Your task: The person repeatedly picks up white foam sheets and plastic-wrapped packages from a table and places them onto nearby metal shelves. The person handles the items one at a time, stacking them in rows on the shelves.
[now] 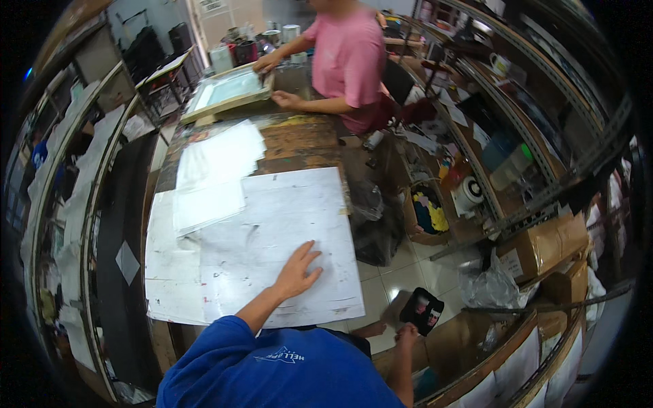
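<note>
Left hand: left hand lies flat, fingers spread wide, palm down on the big white sheet — pressing on it, gripping nothing.
Right hand: right hand hangs low off the table's right, near side, closed round the edge of a small dark printed piece over the floor tiles.
Sheet: spread across the near end of the worktable, smudged grey, its near right corner jutting past the table edge.
Handling: looks thin and light, likely to buckle or crease if dragged by one corner — I'd judge two opposite edges the safer hold.
Smaller sheets: loose white papers overlap its far left corner.
Far end: a person in a pink shirt has both hands on a wooden printing frame.
Right floor: basket of coloured scraps, cardboard boxes.
</note>
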A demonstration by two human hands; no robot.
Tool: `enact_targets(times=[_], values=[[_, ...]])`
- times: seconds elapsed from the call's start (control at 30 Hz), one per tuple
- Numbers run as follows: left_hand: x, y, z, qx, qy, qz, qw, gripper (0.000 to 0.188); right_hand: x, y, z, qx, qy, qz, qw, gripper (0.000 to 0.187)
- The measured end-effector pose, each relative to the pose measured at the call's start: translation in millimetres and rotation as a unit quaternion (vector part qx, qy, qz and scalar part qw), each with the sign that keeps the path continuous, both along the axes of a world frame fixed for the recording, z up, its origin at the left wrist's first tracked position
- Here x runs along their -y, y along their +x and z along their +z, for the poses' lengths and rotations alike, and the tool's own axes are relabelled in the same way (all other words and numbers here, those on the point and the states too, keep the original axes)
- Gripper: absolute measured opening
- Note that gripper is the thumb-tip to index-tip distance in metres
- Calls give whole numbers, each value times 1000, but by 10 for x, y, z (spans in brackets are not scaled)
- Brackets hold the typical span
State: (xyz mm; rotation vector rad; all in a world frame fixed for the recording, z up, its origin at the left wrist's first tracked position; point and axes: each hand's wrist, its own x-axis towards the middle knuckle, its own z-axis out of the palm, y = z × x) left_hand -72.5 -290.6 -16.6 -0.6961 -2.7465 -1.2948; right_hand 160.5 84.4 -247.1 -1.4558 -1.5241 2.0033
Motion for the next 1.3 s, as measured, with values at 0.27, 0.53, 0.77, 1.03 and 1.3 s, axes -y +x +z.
enact_targets(times=[0.27,0.53,0.77,1.03,1.3], values=[[2191,213,-19,-89,-155,187,966,44,1600,137,203,129,-95,119,980,24],[2579,252,-88,-85,-150,228,958,45,2061,547,129,174,-78,167,967,37],[2622,247,-80,-84,-124,218,964,44,2411,605,180,209,-60,219,951,39],[2662,269,-59,-86,-111,214,967,42,2512,115,232,182,2,278,943,39],[2656,273,-85,-94,-78,221,968,38,2425,-77,249,178,30,310,933,36]])
